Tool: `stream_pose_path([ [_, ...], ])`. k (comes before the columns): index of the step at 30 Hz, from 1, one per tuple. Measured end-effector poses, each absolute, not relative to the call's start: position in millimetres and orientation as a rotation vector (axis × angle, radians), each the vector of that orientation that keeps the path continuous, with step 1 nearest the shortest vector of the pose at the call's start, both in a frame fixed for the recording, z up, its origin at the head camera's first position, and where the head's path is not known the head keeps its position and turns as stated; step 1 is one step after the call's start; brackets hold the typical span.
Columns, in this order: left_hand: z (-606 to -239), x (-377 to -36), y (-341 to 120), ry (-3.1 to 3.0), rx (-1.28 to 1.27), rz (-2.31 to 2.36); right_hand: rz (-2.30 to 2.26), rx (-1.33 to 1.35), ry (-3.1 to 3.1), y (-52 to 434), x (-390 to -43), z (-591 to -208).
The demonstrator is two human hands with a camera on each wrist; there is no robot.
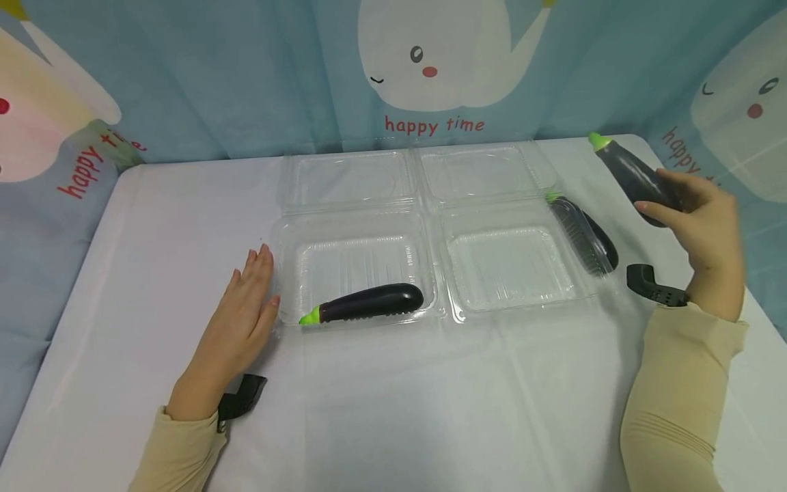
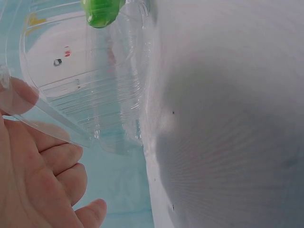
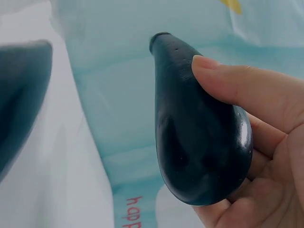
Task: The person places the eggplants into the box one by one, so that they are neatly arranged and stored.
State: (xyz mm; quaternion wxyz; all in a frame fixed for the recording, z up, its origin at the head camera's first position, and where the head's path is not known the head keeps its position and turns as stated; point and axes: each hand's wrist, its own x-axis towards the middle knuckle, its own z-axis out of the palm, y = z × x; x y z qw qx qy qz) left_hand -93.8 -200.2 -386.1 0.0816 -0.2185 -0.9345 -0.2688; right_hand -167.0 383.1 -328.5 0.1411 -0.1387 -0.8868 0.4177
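From the head camera, the right hand point(image 1: 707, 222) is raised above the table's right side, its fingers curled round the thick end of a dark eggplant point(image 1: 633, 174); the green cap points up and away from the fingertips. Just below and to the left of that hand, a second eggplant point(image 1: 593, 236) lies on the white table point(image 1: 399, 410), against the right wall of the right clear tray point(image 1: 510, 270). The left hand point(image 1: 242, 318) lies flat on the table, fingers straight and together, its fingertips just beside the left edge of the left clear tray point(image 1: 356, 263). A third eggplant point(image 1: 369, 303) lies inside that tray along its near wall, green end toward the left hand's thumb. Both trays have their lids folded open on the far side of the fingers.

In the left wrist view, the left hand's fingers point(image 2: 57, 166) are loosely extended and hold nothing; the clear tray's rim point(image 2: 61, 126) sits right at the fingertips, and the green cap point(image 2: 100, 12) shows beyond them through the plastic.

In the right wrist view, the right hand's thumb point(image 3: 247, 92) presses the side of the held eggplant point(image 3: 199, 137) while the fingers wrap under its rounded bottom. Another dark eggplant point(image 3: 21, 95), blurred, lies well to the left of the fingers.
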Motion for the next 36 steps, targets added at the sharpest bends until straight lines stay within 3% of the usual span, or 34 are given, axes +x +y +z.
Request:
stream_pose_path([
  [29,-383,-91,-204,-2.807,-0.666,-0.807,1.576,-0.058,-2.408,349,-171,-313],
  [36,-386,-91,-204,-2.801,-0.664,-0.792,1.484,-0.027,-2.51,342,-171,-311],
])
